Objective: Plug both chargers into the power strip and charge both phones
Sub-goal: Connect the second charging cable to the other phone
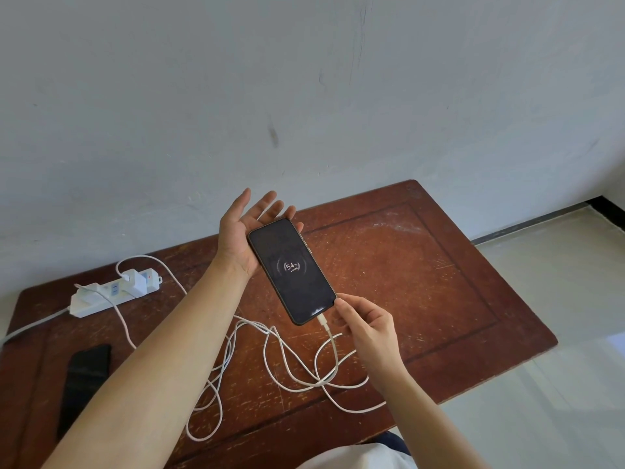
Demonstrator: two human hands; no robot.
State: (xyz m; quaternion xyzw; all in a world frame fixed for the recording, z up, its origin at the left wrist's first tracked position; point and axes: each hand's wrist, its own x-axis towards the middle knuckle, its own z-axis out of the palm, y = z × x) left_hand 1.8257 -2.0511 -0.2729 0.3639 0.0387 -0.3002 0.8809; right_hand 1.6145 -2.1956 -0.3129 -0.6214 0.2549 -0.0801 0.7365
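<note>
Phone (292,270): lying on flat-open left hand (241,231), screen showing 54%. Cable (333,346): plugged in. Right hand (363,323): loosely curled, fingertip touching phone corner, gripping nothing.

Second phone (88,384): lower part hidden behind the left forearm.
Strip's lead (32,324): runs off the left edge.
Screen text under the 54%: too small to read.
Cables (304,374): tangled, paths unclear.
</note>
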